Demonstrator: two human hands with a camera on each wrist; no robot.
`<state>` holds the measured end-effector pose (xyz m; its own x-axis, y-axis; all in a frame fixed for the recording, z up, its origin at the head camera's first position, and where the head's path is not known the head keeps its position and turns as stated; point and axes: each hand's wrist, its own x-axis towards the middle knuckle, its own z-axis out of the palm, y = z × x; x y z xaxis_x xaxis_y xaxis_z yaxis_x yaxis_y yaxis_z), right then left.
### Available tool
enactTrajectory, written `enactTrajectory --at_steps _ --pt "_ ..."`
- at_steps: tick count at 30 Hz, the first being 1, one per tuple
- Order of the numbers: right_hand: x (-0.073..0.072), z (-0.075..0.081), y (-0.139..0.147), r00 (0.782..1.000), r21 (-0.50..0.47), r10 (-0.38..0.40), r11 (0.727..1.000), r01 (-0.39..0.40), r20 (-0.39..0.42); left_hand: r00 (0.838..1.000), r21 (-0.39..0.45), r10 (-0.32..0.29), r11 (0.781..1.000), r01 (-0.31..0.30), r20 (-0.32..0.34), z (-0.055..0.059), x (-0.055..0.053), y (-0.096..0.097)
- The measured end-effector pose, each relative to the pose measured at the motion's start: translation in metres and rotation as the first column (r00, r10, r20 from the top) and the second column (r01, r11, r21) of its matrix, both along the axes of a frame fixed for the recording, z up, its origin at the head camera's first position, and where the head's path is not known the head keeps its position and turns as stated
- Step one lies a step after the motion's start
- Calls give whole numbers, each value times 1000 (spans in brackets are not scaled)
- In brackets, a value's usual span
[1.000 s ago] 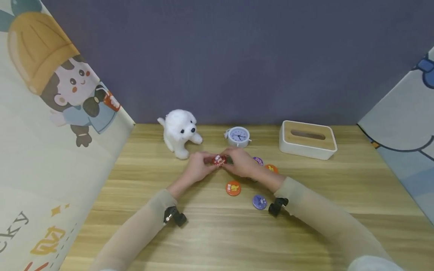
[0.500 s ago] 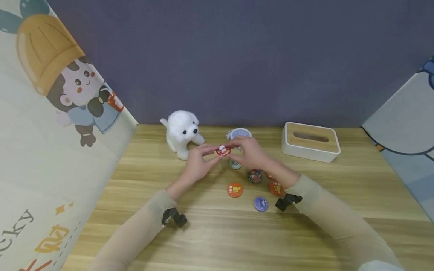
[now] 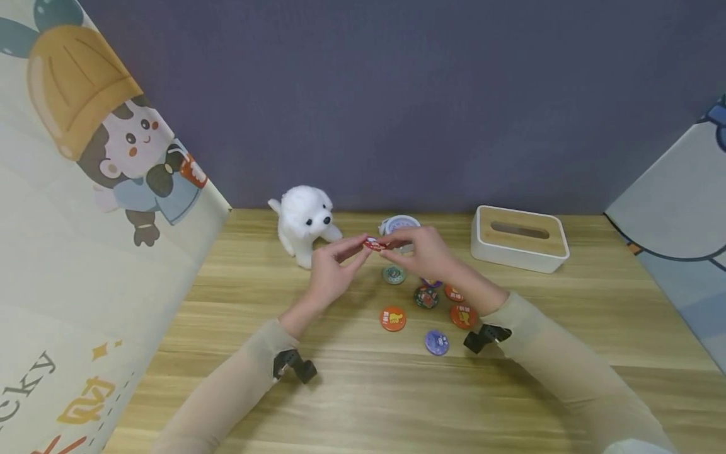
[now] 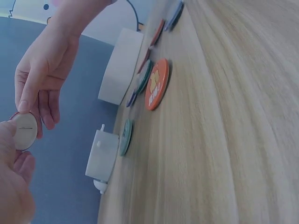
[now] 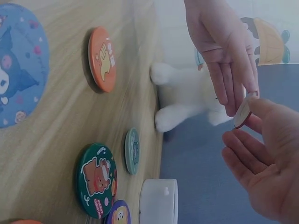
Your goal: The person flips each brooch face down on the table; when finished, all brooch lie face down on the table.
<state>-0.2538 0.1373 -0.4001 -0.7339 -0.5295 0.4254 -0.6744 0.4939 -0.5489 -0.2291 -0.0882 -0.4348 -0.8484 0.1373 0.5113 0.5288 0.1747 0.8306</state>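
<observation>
We note table [image 3: 510, 378]: pale wood-grain, smooth, faint sheen. Red badge [image 3: 374, 244] pinched by left hand [image 3: 326, 274] and right hand [image 3: 425, 252]: glossy printed face, back plain, matt, cream in left wrist view. Loose badges, such as orange badge [image 3: 392, 318]: same glossy coated look. Plush dog [image 3: 304, 221]: white fluffy cloth. Tissue box [image 3: 518, 239]: matt white body, we read it as plastic; wood-look lid. Clock [image 3: 399, 224]: smooth white casing. Backdrop [image 3: 397, 94]: matt grey-blue. Sleeves [image 3: 227, 391]: thin beige cloth.
</observation>
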Motion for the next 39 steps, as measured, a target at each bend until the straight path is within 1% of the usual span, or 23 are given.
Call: enactTrajectory --at_steps 5,9,14,16,18,22,24,27,32,36,39 --pt "-1 -1 0 999 -25 -2 1000 1 -32 1000 56 -3 998 3 2 1 -1 2" --pt "-1 0 0 999 -52 7 999 -10 -53 1000 95 4 995 -3 -11 0 0 4" --pt "1 1 1 998 -71 16 997 -20 -60 999 132 12 991 -8 -32 0 2 7" --pt "1 1 1 999 -72 0 997 -3 -52 999 138 13 990 -8 -38 1 3 8" --pt "1 1 1 999 -78 -27 997 24 -35 998 126 15 992 -8 -53 1 3 8" --pt "1 1 1 997 -97 -72 993 73 13 995 71 27 997 -21 -91 -2 2 8" --pt "1 2 1 996 -106 -81 991 83 32 994 46 30 999 -25 -109 -4 1 9" --pt "1 1 2 995 -109 -86 990 91 53 992 36 29 999 -25 -126 -4 1 10" --pt "2 2 2 995 -126 -61 989 72 84 984 3 54 999 -54 -167 -5 0 10" --pt "2 3 1 994 -147 -26 988 43 110 981 -34 73 996 -81 -180 -5 0 9" --pt "1 1 0 993 -154 -10 988 28 114 980 -40 77 996 -86 -183 -4 1 8"
